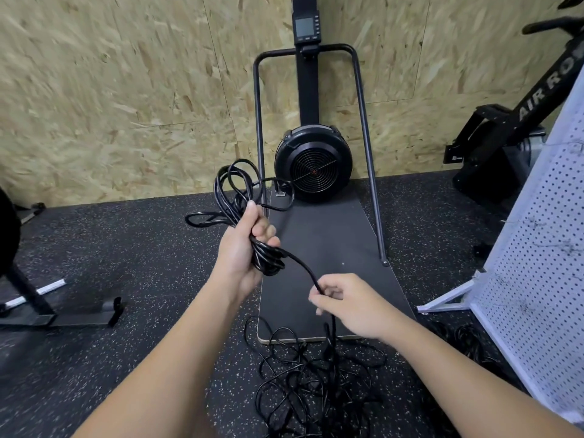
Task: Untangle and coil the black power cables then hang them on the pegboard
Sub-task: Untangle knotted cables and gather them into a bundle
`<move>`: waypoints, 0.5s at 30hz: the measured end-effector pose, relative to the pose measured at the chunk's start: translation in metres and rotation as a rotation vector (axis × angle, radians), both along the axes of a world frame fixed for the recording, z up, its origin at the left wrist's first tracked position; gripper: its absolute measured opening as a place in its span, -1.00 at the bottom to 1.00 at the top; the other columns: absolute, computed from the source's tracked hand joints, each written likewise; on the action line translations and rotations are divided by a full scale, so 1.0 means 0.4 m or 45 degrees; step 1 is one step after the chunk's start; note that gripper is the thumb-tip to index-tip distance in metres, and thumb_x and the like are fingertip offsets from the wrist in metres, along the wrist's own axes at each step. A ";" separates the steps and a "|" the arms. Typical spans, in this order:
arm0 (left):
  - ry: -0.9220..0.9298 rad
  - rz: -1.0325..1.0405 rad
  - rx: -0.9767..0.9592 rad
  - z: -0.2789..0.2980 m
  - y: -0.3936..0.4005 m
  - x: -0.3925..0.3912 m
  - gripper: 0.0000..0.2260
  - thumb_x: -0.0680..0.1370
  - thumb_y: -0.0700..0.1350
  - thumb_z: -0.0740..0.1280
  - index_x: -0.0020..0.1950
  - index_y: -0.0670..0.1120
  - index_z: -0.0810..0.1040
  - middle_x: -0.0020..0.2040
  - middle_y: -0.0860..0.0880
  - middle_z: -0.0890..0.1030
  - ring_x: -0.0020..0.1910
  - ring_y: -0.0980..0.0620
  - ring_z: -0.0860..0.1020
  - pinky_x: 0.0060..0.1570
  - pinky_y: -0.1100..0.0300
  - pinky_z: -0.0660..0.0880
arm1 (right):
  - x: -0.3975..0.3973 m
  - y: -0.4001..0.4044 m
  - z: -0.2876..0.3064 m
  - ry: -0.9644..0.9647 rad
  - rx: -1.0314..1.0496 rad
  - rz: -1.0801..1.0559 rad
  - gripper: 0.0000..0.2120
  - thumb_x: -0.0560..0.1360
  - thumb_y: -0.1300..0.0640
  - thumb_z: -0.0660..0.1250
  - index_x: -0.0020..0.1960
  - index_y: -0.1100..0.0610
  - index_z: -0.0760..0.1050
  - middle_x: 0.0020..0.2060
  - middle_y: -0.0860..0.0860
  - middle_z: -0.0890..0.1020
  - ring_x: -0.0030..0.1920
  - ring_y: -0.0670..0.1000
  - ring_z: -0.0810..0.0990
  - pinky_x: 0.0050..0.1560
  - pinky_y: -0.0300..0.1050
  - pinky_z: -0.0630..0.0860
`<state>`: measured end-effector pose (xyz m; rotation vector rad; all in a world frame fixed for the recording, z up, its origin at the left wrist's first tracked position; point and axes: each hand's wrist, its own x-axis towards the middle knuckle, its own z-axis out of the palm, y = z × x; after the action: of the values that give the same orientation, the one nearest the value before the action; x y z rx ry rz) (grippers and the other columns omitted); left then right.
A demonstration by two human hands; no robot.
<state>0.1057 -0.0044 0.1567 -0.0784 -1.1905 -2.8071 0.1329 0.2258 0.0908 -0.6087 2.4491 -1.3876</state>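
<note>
Chipboard walls back a room floored in black speckled rubber. Against the far wall stands a black exercise machine with a round fan housing, a tall post carrying a small screen, and a flat dark platform reaching toward the near side. At the far right leans a second black machine lettered "AIR RO", partly cut off by the frame edge. Along the right side a white pegboard stands tilted on a pale frame. At the left lies the base of another black stand.

On the floor near the person, just beyond the platform's near edge, sprawls a tangled heap of black cables. One cable rises out of it, through the right hand, whose grip is closed around the strand with curled fingers, and on up to the left hand. That grip is closed around a bundle of coiled loops, which fan out above the fist toward the far wall.
</note>
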 end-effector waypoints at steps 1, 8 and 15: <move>0.011 -0.012 0.078 0.008 -0.014 0.000 -0.78 0.75 0.04 0.34 -0.03 -0.03 0.55 -0.35 0.10 0.29 -0.40 0.15 0.25 -0.37 0.31 0.35 | -0.008 0.005 -0.007 0.043 0.097 -0.013 -0.83 0.70 0.01 0.38 -0.06 -0.03 0.66 -0.17 -0.07 0.76 -0.13 -0.05 0.71 0.14 0.02 0.63; 0.059 -0.007 0.383 0.028 -0.151 -0.020 -0.76 0.76 0.07 0.33 -0.04 -0.03 0.56 -0.38 0.14 0.34 -0.43 0.20 0.28 -0.35 0.34 0.28 | -0.056 0.054 -0.030 -0.105 0.132 -0.115 -0.69 0.73 0.01 0.32 -0.12 0.06 0.71 -0.20 -0.07 0.77 -0.16 -0.09 0.67 0.09 -0.03 0.56; -0.124 0.090 -0.033 -0.014 -0.133 -0.009 -0.77 0.75 0.05 0.36 -0.07 0.00 0.56 -0.35 0.11 0.30 -0.40 0.15 0.25 -0.37 0.29 0.33 | -0.075 0.074 0.006 -0.201 -0.169 -0.257 -0.60 0.70 -0.07 0.37 -0.24 0.13 0.54 -0.36 -0.02 0.38 -0.24 0.02 0.37 0.05 0.09 0.46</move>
<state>0.1020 -0.0576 0.1512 0.0975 -1.2243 -2.7630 0.1030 0.2553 0.0934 -0.2712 2.3588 -1.6187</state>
